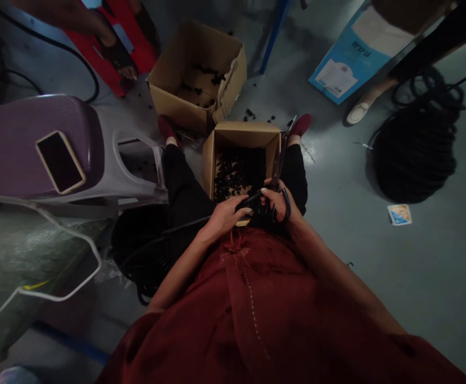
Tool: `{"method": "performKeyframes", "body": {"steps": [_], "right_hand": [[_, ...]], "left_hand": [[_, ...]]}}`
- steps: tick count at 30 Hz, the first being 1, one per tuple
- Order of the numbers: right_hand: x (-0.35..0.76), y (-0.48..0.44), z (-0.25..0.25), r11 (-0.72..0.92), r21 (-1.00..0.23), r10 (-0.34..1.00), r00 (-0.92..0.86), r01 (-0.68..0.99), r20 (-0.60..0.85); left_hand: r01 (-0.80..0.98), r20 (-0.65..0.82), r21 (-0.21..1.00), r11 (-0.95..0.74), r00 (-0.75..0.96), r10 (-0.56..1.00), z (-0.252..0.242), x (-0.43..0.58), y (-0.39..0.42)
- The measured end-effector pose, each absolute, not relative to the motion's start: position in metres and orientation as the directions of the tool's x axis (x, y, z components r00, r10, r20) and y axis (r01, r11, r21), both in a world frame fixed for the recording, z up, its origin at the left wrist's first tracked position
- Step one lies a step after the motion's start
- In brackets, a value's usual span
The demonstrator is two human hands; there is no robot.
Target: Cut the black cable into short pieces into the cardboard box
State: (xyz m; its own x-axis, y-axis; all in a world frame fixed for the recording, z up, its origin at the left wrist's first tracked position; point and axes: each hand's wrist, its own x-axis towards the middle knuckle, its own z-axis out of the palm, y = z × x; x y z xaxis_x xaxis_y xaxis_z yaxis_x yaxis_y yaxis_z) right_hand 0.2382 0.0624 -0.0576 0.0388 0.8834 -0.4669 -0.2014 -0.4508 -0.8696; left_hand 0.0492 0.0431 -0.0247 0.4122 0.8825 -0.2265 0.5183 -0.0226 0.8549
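My left hand [229,214] is closed around a thin black cord [184,225], which runs from the dark coil [139,266] beside my left leg. A short end of the cord reaches toward my right hand [279,201], whose thumb and fingertips are near it. Black-handled scissors [279,162] are in that same right hand, blades pointing away from me along the box's right side. Between my legs stands an open cardboard box [243,127] holding many small black pieces [233,170]. Exactly how the right fingertips meet the cord is too dark to make out.
A second cardboard box [176,98] stands beyond, with black scraps on the floor around it. At left, a phone [60,161] lies on a purple stool [12,144]. A large black cord bundle [415,152] and a blue carton [342,58] are at right. Other people's feet show.
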Motion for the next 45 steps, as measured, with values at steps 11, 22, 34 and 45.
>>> {"method": "performKeyframes", "body": {"steps": [11,22,34,45], "right_hand": [[0.249,0.047,-0.052,-0.42,-0.9,0.903,-0.042,0.119,-0.427],[0.275,0.002,-0.021,-0.23,-0.687,0.785,-0.286,0.689,-0.55],[0.273,0.008,-0.016,-0.195,-0.717,0.76,-0.36,0.669,-0.542],[0.259,0.012,-0.026,-0.189,-0.734,0.811,-0.318,0.653,-0.492]], "left_hand": [[0.377,-0.295,0.897,0.231,0.122,0.948,-0.038,0.034,0.046],[0.209,-0.361,0.913,0.35,0.013,0.933,-0.043,0.028,0.046],[0.194,-0.394,0.903,0.383,0.021,0.919,-0.039,0.031,0.047],[0.289,-0.424,0.88,0.378,0.113,0.899,-0.038,0.037,0.045]]}}
